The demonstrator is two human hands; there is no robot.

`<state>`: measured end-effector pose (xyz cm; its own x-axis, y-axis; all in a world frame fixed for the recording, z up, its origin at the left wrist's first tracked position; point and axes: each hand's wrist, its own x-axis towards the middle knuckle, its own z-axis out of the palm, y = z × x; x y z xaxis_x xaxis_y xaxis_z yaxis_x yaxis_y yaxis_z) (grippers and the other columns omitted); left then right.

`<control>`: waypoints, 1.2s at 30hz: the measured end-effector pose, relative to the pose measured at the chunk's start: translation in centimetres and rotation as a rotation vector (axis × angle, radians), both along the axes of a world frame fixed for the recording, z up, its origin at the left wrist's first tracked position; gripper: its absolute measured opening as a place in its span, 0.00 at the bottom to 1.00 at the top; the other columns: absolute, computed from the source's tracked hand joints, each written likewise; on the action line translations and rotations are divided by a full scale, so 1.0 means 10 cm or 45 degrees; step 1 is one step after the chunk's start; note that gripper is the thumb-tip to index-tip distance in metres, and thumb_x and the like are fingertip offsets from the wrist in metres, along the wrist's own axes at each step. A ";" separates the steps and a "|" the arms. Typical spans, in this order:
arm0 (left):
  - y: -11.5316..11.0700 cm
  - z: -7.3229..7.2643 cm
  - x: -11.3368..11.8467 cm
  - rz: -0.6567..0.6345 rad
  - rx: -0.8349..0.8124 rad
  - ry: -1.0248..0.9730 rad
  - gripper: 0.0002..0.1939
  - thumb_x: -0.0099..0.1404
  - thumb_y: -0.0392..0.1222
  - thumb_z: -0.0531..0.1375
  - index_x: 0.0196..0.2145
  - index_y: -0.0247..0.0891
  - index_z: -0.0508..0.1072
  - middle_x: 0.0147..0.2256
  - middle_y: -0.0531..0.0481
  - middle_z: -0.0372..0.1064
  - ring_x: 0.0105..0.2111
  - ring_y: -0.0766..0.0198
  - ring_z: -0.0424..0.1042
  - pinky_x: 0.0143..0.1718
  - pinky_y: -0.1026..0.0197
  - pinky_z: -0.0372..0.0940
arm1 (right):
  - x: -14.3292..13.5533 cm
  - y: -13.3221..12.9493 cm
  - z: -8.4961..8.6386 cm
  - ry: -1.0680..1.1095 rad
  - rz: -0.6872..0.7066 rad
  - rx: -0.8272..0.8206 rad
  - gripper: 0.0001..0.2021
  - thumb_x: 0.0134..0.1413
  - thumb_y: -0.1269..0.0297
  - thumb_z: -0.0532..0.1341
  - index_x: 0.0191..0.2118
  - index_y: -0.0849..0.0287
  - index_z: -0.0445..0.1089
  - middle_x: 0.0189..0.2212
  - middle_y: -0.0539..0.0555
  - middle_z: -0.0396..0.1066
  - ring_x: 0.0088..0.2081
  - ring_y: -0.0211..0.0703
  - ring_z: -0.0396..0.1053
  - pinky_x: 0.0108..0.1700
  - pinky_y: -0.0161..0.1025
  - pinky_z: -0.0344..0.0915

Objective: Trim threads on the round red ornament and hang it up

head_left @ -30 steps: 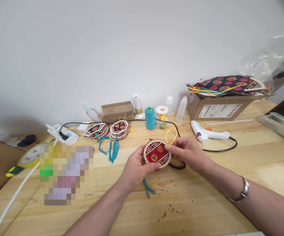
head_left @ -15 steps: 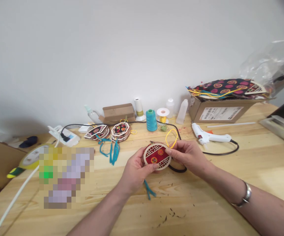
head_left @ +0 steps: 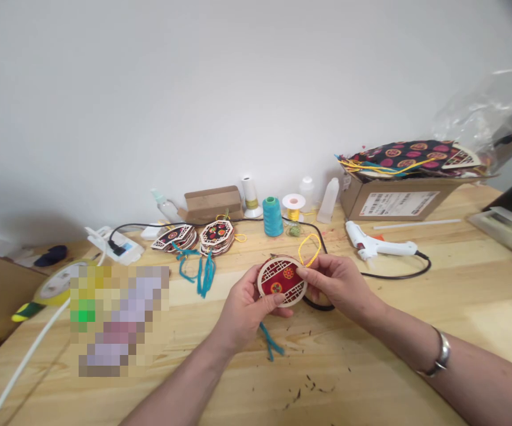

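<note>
Between my hands is a round ornament with a pale lattice frame and red patterned fabric. My left hand is closed on its left and lower edge, thumb across the front, fingers behind. At the upper right rim, my right hand pinches the ornament where a yellow cord loop rises; its exact grip on the cord is hidden. A teal cord tail hangs below. Behind it on the table lie a stack of octagonal ornaments and a stack of fan-shaped ornaments, both with teal cords.
A teal thread cone, a yellow cord spool and bottles stand by the wall. At right are a white glue gun with a black cable and a cardboard box of ornaments. A power strip lies left, near a blurred patch.
The ornament has shifted very slightly left in my hands, and the teal tail has swung a little. Both hands keep the same hold.
</note>
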<state>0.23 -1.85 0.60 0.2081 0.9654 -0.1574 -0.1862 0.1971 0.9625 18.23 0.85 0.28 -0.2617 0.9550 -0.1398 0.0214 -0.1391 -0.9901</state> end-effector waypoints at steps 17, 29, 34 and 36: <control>0.00 -0.05 0.00 0.113 -0.084 -0.057 0.21 0.56 0.49 0.63 0.45 0.35 0.71 0.38 0.44 0.73 0.29 0.60 0.75 0.19 0.63 0.72 | -0.03 -0.02 -0.02 -0.023 0.039 0.015 0.20 0.44 0.48 0.64 0.27 0.63 0.68 0.19 0.51 0.69 0.19 0.33 0.63 0.22 0.32 0.59; 0.01 -0.05 -0.01 0.160 -0.086 -0.005 0.19 0.56 0.47 0.63 0.42 0.33 0.71 0.34 0.45 0.74 0.25 0.64 0.72 0.14 0.66 0.69 | -0.04 -0.03 -0.05 -0.016 0.081 -0.048 0.20 0.43 0.48 0.64 0.28 0.63 0.69 0.18 0.49 0.67 0.19 0.32 0.61 0.21 0.31 0.57; 0.03 0.00 -0.05 0.195 -0.068 0.013 0.17 0.56 0.46 0.63 0.40 0.33 0.72 0.34 0.46 0.74 0.24 0.65 0.72 0.14 0.66 0.69 | 0.07 0.05 0.01 -0.166 0.139 0.048 0.21 0.49 0.46 0.60 0.29 0.63 0.70 0.22 0.52 0.69 0.23 0.36 0.64 0.24 0.33 0.59; 0.05 0.03 -0.08 0.237 -0.055 0.022 0.17 0.55 0.46 0.64 0.40 0.34 0.72 0.34 0.46 0.74 0.23 0.65 0.71 0.14 0.66 0.69 | 0.15 0.11 0.07 -0.416 0.114 0.247 0.19 0.53 0.48 0.56 0.29 0.62 0.70 0.25 0.53 0.69 0.26 0.38 0.65 0.26 0.34 0.60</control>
